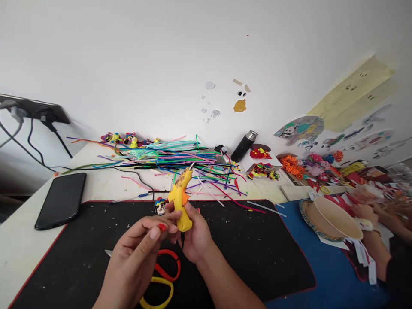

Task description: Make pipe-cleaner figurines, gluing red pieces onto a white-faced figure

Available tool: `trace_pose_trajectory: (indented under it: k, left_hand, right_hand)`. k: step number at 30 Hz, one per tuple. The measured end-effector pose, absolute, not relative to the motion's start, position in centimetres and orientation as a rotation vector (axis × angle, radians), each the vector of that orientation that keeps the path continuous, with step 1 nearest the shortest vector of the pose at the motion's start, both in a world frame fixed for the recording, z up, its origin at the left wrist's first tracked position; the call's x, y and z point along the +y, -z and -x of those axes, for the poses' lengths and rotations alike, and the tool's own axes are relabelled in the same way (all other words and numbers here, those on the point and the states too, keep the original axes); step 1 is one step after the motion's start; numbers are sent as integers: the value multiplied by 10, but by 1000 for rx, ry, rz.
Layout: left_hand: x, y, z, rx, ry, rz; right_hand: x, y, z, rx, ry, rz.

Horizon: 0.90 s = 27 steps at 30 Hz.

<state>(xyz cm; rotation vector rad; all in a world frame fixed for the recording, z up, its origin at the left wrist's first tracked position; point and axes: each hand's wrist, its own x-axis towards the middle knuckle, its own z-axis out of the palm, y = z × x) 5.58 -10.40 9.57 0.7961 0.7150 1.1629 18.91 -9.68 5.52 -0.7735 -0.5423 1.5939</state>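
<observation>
My left hand (137,251) pinches a small red piece (162,227) between thumb and fingers; what kind of piece it is I cannot make out. In my right hand (200,236) is a yellow hot glue gun (180,201) with an orange trigger, its metal nozzle tilted up and away from me. Left fingertips reach close to the gun's handle. Just beyond my hands a small figure (160,206) with a colourful top lies on the black mat (244,249). Partly under my left hand are scissors (179,266) with red and yellow handles.
Many pipe cleaners (180,156) are heaped along the wall. A phone (60,201) lies at left, below a power strip (35,109) with cables. A black flask (243,146) stands behind a white box (264,162). At right, another person's hands (365,213) are near a bowl (337,218).
</observation>
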Motion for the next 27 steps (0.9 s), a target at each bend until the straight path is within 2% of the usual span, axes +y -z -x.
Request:
trace_pose_trajectory:
  k: [9, 18, 27]
  left_hand:
    - [-88, -80, -29, 783, -1037, -947]
    - [-2, -92, -41, 864, -1263, -1074]
    - [43, -53, -39, 1006, -1130, -1184]
  right_hand:
    - [-93, -55, -203, -435, -1582, 693]
    - [-70, -49, -210, -672, -1527, 796]
    - [-46, -31, -219, -846, -1421, 875]
